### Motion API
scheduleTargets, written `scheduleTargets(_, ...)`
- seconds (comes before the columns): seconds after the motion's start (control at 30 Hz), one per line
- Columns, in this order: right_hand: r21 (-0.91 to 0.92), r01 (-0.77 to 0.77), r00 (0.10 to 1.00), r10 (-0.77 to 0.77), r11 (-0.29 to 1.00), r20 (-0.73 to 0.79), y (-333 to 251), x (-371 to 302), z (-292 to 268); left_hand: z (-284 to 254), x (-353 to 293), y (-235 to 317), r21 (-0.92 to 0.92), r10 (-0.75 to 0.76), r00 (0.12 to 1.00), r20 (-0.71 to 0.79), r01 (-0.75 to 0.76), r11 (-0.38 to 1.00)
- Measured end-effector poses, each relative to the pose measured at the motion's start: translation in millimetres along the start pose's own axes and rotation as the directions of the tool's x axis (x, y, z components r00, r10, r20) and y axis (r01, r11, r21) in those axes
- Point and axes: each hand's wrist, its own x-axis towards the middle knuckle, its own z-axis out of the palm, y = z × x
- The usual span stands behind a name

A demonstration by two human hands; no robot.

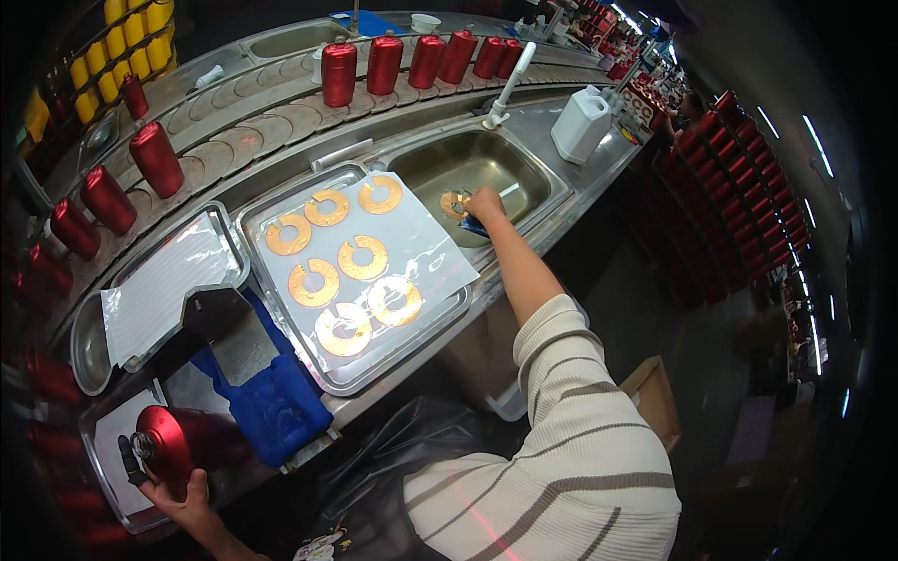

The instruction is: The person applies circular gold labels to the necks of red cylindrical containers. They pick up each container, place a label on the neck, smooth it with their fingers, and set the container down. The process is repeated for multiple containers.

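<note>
My left hand (182, 506), black covers on some fingertips, holds a glossy red bottle (192, 438) by its neck end at the lower left. The bottle lies on its side, its neck pointing left. Over the near left part of the steel sink (552, 187), my right hand (485, 204) pinches a gold C-shaped decal (455, 204). Something dark blue shows just below those fingers. Left of the sink, a clear sheet with several gold C-shaped decals (312, 282) covers much of a metal tray (348, 383).
Red bottles (384, 64) stand along a curved slat conveyor (243, 140) behind the trays. A white faucet (512, 86) rises behind the sink, with a white jug (581, 124) to its right. A blue padded rest (279, 409) sits beside the left-hand bottle. Stacked red bottles (730, 206) fill the right.
</note>
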Motion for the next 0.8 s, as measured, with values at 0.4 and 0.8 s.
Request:
scheduleTargets(0.4,0.711,0.186,0.974,-0.225,0.678,-0.041,-75,-82,-82,-18,15,-17,0.074,0.104,0.982,0.160,-0.117,0.990)
scheduleTargets(0.8,0.931,-0.340,0.583,-0.747,0.131,0.318,-222,-387,-172,112,-37,70,-0.591,-0.215,0.694,0.687,0.706,0.391)
